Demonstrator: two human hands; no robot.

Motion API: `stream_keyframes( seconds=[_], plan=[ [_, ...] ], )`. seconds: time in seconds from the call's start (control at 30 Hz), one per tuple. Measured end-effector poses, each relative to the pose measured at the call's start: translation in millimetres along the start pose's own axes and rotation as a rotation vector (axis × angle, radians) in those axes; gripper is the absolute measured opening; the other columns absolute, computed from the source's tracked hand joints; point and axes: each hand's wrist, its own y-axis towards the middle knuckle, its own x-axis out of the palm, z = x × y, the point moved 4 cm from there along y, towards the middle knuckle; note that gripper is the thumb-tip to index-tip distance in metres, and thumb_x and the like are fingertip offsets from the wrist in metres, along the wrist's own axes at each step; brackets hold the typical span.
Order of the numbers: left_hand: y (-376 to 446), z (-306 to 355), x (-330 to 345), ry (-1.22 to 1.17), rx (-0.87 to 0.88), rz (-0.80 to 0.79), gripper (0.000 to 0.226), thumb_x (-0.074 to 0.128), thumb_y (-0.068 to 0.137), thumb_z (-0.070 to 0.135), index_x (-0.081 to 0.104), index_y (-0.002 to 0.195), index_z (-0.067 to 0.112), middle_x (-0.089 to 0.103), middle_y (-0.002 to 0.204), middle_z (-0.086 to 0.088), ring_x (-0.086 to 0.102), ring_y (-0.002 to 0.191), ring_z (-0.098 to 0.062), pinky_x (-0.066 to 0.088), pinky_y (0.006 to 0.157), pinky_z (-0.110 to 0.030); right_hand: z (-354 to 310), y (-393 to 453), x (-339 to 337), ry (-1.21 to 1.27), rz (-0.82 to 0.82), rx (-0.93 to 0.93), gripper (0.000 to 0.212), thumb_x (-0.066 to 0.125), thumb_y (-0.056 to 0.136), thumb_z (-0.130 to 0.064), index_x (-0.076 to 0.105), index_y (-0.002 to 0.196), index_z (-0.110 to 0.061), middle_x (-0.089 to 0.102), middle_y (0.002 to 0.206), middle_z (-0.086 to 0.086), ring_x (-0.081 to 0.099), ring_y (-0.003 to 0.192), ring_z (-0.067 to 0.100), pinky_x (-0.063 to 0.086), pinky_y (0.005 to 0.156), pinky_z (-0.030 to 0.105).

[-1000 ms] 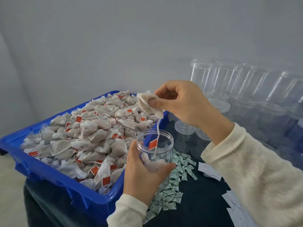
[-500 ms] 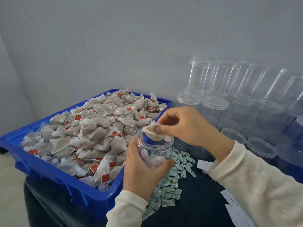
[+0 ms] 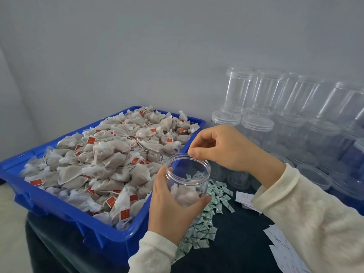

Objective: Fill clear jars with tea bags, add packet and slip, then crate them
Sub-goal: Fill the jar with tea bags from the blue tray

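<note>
My left hand (image 3: 169, 211) grips a clear open jar (image 3: 189, 170) by its side, just right of the blue bin (image 3: 110, 231). A few tea bags (image 3: 185, 194) lie at the jar's bottom. My right hand (image 3: 222, 148) hovers at the jar's far rim with thumb and forefinger pinched together and the other fingers curled; no tea bag shows between them. The bin is heaped with beige tea bags (image 3: 110, 154) carrying red tags. Small green-and-white packets (image 3: 202, 231) lie scattered on the dark tabletop under the jar. White paper slips (image 3: 244, 198) lie to the right.
Stacked clear jars with lids (image 3: 275, 107) fill the back right against the grey wall. More jars and loose lids (image 3: 313, 174) stand beside my right forearm. More slips (image 3: 281, 245) lie near the front right edge.
My right hand carried a tea bag down from above the bin to the jar mouth and let it drop in. The left hand kept holding the jar.
</note>
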Motion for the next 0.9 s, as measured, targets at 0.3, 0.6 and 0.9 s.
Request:
stream_keyframes(
  seconds=[0.3, 0.6, 0.9],
  plan=[
    [3.5, 0.0, -8.2, 0.031, 0.023, 0.041, 0.119, 0.083, 0.045, 0.058, 0.029, 0.145, 0.026, 0.046, 0.135, 0.014, 0.044, 0.119, 0.002, 0.038, 0.1, -0.021, 28.5, 51.7, 3.8, 0.008, 0.103, 0.073, 0.017, 0.071, 0.086, -0.019, 0.066, 0.072, -0.028, 0.067, 0.06, -0.019, 0.063, 0.058, -0.002, 0.047, 0.059, 0.006],
    [7.5, 0.9, -17.7, 0.005, 0.023, 0.068, 0.121, 0.075, 0.039, 0.072, 0.028, 0.143, 0.031, 0.044, 0.138, 0.016, 0.042, 0.128, -0.002, 0.042, 0.107, -0.035, 90.9, 122.0, 51.3, -0.2, 0.07, 0.197, 0.005, 0.07, 0.087, -0.022, 0.072, 0.088, -0.017, 0.06, 0.075, -0.016, 0.054, 0.072, -0.003, 0.039, 0.067, 0.014],
    [8.8, -7.4, -18.7, -0.031, 0.031, 0.062, 0.121, 0.079, 0.04, 0.071, 0.027, 0.144, 0.034, 0.043, 0.139, 0.019, 0.042, 0.13, 0.0, 0.045, 0.104, -0.035, 121.3, 135.1, 99.8, -0.243, -0.082, 0.258, 0.043, 0.067, 0.087, -0.039, 0.06, 0.123, -0.015, 0.063, 0.119, 0.003, 0.059, 0.108, 0.022, 0.047, 0.091, 0.031]
  ],
)
